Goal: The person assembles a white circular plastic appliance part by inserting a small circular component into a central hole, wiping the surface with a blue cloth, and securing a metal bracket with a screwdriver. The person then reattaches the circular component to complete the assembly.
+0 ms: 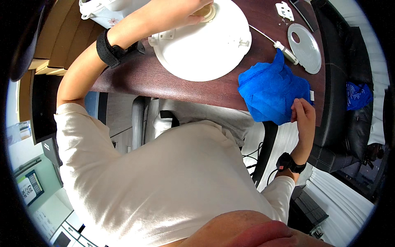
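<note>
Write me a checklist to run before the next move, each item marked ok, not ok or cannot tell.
1. Left hand at the beige ring: ok, fingers touch it.
2. Whole left hand in view: not ok, cut by the top edge.
3. Right hand at the blue cloth: ok.
4. Right hand's grip firm: cannot tell.
5. Screwdriver clear of cloth: not ok, they touch.
</note>
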Action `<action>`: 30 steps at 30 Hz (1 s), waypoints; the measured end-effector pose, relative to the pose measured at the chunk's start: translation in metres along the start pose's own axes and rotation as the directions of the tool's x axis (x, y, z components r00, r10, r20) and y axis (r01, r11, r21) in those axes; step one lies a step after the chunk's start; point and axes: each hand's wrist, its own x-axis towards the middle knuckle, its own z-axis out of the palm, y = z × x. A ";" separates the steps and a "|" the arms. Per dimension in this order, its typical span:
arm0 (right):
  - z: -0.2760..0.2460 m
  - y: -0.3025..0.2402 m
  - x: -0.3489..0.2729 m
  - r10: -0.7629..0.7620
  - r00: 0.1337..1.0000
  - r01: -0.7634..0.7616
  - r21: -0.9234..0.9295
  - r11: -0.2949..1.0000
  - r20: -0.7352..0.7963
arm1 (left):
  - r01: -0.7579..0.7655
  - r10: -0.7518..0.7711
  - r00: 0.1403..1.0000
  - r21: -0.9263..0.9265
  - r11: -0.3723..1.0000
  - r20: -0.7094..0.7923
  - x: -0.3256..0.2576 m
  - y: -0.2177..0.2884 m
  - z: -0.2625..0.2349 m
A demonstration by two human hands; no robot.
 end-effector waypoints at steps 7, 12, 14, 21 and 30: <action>-0.008 -0.001 0.001 -0.007 1.000 0.006 -0.051 0.999 -0.006 | -0.021 0.021 1.000 -0.043 0.999 -0.002 0.004 0.000 0.001; -0.009 -0.001 0.002 -0.006 0.999 0.003 -0.059 0.998 -0.037 | -0.009 0.015 0.999 -0.112 0.994 0.052 -0.004 -0.003 -0.015; -0.006 -0.005 0.002 -0.058 0.995 0.048 -0.113 0.992 -0.087 | 0.046 -0.047 0.999 -0.157 0.986 -0.003 -0.025 -0.007 -0.005; 0.017 -0.045 0.008 -0.546 0.832 0.502 -0.546 0.671 0.093 | 0.089 -0.067 0.994 -0.274 0.958 0.090 -0.100 0.039 0.004; 0.055 -0.046 0.030 -0.505 0.771 0.612 -0.671 0.419 0.388 | 0.158 -0.173 0.983 -0.215 0.964 -0.056 -0.119 0.058 0.048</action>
